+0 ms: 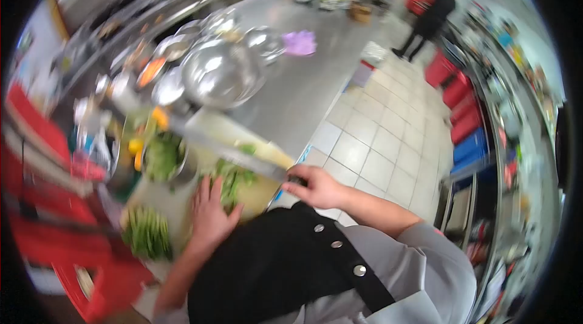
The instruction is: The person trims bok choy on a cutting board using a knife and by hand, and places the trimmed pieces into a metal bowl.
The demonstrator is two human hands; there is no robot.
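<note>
My right hand (pixel 318 188) is closed around the dark handle of a large knife (pixel 240 162). Its long blade reaches left, above the cutting board (pixel 267 193), and is smeared by motion. On the board under and beside the blade lie cut green vegetables (pixel 229 183), whose kind I cannot make out. My left hand (pixel 212 213) rests at their left edge, fingers spread and holding nothing. Further left, a neat pile of green sticks (pixel 146 231) lies on the board's pale surface. Behind it stands a container of cut greens (pixel 163 157).
Large metal bowls (pixel 220 72) and smaller food containers crowd the steel table (pixel 331 38). A purple cloth (pixel 300 43) lies behind them. Red bins (pixel 458 90) and a blue bin (pixel 470 148) line the tiled aisle at right. A person in black (pixel 434 14) stands at its far end.
</note>
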